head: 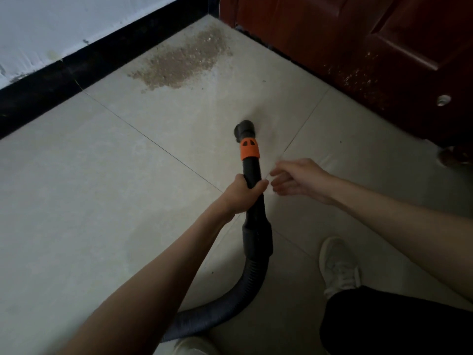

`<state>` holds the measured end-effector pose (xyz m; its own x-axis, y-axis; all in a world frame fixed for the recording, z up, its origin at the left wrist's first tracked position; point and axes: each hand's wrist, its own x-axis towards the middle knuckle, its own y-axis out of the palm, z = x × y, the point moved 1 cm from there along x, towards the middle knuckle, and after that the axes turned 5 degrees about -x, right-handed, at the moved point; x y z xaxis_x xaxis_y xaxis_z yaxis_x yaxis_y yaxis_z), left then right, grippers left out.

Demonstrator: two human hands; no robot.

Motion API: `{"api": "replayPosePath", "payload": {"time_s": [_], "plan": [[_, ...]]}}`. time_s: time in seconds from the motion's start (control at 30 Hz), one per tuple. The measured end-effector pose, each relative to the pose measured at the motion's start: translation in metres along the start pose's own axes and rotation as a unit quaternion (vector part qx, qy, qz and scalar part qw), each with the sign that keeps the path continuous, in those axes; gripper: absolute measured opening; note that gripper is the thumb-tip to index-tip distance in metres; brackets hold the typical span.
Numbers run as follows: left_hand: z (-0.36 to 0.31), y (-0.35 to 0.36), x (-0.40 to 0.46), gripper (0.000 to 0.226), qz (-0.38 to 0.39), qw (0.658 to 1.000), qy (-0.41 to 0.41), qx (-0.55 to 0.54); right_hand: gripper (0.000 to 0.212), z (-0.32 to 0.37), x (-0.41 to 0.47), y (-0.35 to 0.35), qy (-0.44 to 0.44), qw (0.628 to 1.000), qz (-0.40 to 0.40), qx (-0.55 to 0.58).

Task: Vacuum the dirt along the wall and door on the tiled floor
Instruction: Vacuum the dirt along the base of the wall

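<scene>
Gripping vacuum wand (252, 172): left hand (240, 193) | right hand (299, 180): fingers loose, holding nothing, beside wand | dirt (181, 62): near wall (51, 26) and door (358, 47)

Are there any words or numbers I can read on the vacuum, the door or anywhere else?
None: no word, number or brand can be read anywhere in this picture.
The orange collar on the vacuum tube has two dark cut-out shapes, not letters.
The door, the wall and the white shoe show no writing.
</scene>
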<state>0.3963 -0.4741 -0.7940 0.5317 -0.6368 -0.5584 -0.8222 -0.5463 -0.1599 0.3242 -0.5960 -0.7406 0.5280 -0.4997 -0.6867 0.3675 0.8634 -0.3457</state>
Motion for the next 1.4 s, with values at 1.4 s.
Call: {"api": "replayPosePath", "payload": {"time_s": [1.4], "plan": [[0.012, -0.086, 0.068, 0.034, -0.191, 0.976, 0.016, 0.101, 0.035, 0.105, 0.140, 0.083, -0.008, 0.981, 0.065, 0.182]]}}
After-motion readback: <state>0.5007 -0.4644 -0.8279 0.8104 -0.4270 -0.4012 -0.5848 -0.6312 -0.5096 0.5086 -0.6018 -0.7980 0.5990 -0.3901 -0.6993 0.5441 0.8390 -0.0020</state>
